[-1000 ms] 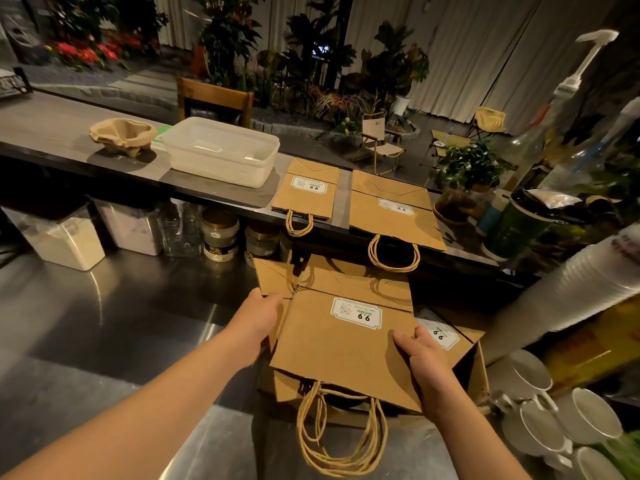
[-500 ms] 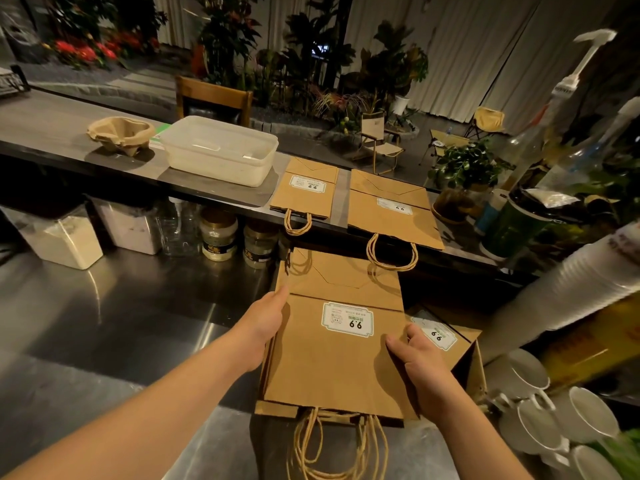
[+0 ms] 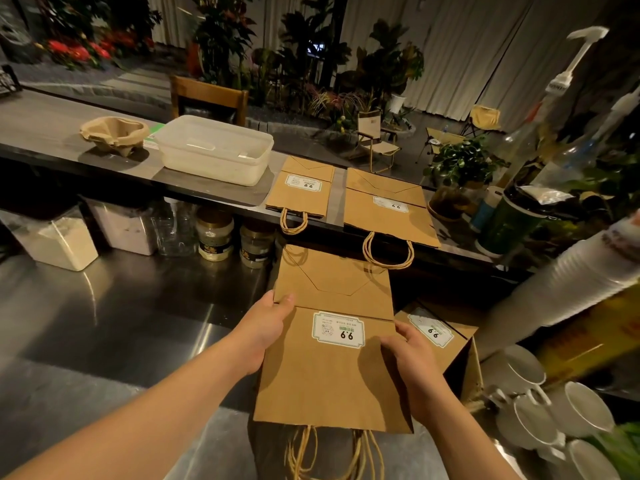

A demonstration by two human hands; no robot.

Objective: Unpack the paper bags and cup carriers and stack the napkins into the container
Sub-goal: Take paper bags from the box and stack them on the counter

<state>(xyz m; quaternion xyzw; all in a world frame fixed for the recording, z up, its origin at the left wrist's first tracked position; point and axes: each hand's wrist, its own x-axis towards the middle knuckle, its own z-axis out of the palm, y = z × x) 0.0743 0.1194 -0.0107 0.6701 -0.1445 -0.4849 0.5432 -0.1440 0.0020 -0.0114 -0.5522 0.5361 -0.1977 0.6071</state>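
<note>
Steel-topped bench (image 3: pixel 104 323) is spread across the foreground, with a raised grey shelf (image 3: pixel 52 133) running behind it and potted plants and pale curtains beyond. Places below are given from the clear rectangular plastic container (image 3: pixel 214 148), which stands on that shelf. Well in front of the container and lower, over the bench, a flat brown paper bag with a white label (image 3: pixel 332 341) is held, its twine handles hanging toward the viewer. Under this bag and further from the container, an open brown cardboard box holding more labelled bags (image 3: pixel 446 344) is seen. Just beside the container on the shelf, a narrow flat paper bag (image 3: pixel 303 195) lies, and past it a wider flat paper bag (image 3: pixel 388 209). On the container's other side a moulded brown pulp cup carrier (image 3: pixel 112 135) rests. No napkins can be made out.

The held bag's left edge is gripped by the left hand (image 3: pixel 266 327), thumb on top. Its right edge is gripped by the right hand (image 3: pixel 412 368), fingers (image 3: pixel 398 344) curled over the face.

Likely risk: more than one bag may be held, since several handle loops hang below, so the lower ones could slide out if the grip is loosened. The dangling twine could also be snagged on the box rim.
</note>
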